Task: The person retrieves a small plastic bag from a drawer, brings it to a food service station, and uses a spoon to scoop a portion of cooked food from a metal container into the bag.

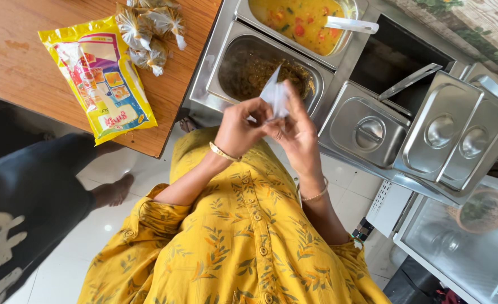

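Above food warmer's dark curry pan (268, 70), our left hand (239, 130) and right hand (298, 134) both pinch small clear plastic bag (275, 95), mouth held up, apparently to spread it open. Yellow curry pan (305, 22) with ladle (351, 25) behind. Steel lids (457, 132) set aside right. Yellow packet (104, 76), filled tied bags (150, 31) on wooden table (18, 62).

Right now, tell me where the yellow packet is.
The yellow packet lies at the head view's upper left on the wooden table, beside small tied bags.
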